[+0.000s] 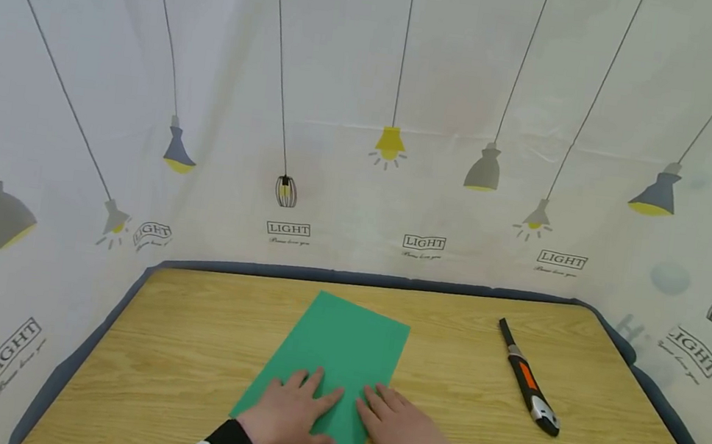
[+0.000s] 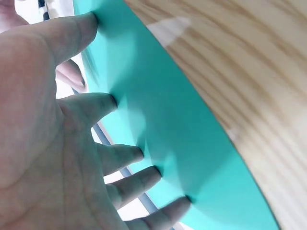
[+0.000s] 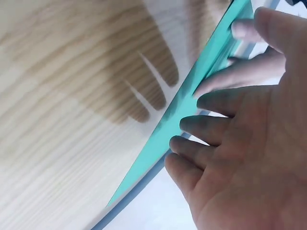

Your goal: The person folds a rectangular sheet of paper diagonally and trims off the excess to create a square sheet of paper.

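One green sheet (image 1: 347, 347) lies on the table (image 1: 182, 334), left of the cutter (image 1: 528, 382). The left hand (image 1: 292, 413) presses it, fingers spread; the right hand (image 1: 405, 439) has extended fingers over its right edge. Seemingly it is being steadied or smoothed; next likely calls for even pressure.

In the head view, the table (image 1: 180, 348) spans the bottom of the frame, the backdrop (image 1: 355, 66) behind it. The paper (image 1: 349, 332) lies on the table, lower centre, the left hand (image 1: 292, 416) on its near end, the right hand (image 1: 404, 439) at its near right edge. The knife (image 1: 528, 384) lies lower right, well apart from the paper.
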A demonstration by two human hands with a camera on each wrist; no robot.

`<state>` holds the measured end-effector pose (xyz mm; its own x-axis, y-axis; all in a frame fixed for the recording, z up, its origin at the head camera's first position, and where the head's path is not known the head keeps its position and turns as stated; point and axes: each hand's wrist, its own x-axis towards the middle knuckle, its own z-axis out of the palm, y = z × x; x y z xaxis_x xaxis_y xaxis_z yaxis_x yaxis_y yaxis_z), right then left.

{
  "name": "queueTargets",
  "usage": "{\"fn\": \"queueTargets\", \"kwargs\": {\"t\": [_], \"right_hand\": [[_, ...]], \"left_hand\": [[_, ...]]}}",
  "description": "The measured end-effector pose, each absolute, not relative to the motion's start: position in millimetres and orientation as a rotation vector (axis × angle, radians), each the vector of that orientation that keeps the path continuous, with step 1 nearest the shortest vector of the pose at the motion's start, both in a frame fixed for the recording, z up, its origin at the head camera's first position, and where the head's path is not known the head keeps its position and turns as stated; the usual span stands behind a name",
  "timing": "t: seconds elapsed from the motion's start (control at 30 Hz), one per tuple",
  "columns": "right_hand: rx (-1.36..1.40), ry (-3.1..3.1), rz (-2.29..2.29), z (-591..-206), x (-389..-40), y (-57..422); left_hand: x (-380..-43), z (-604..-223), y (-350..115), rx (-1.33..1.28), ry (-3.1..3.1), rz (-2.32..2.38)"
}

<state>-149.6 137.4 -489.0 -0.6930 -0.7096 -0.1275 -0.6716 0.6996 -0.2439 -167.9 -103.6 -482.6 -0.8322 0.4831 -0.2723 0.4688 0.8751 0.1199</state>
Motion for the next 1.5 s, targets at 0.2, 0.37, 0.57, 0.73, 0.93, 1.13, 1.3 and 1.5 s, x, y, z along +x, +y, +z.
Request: {"fn": "queueTargets", "kwargs": {"t": [0.2,0.37,0.57,0.73,0.93,1.13,1.3,1.5], "right_hand": [[-1.119,2.650,-0.202,-486.8,-146.9,129.7],[-1.095,2.670,-0.128,-489.6,-144.6,129.2],[-1.129,2.639,-0.202,-498.5,-146.8,136.6],[-1.128,2.574,-0.304,-503.5,-153.0,151.2],[-1.080,2.510,-0.358,-501.2,-158.6,168.1],[-0.970,2.525,-0.317,-491.2,-161.7,176.2],[-0.866,2.573,-0.280,-490.8,-164.3,183.3],[-0.835,2.646,-0.243,-495.3,-170.4,186.2]], "left_hand": [[-166.6,-483.7,-86.3,0.783,2.755,-0.002],[-165.1,-483.1,-80.8,0.804,2.745,-0.004],[-166.3,-483.2,-89.7,0.845,2.736,0.090],[-171.1,-486.5,-107.5,0.847,2.729,0.178],[-172.3,-487.9,-122.6,0.851,2.691,0.211],[-168.0,-484.1,-127.1,0.878,2.664,0.193],[-159.3,-477.5,-125.0,0.937,2.656,0.124],[-148.8,-477.6,-118.7,1.030,2.679,0.107]]}}
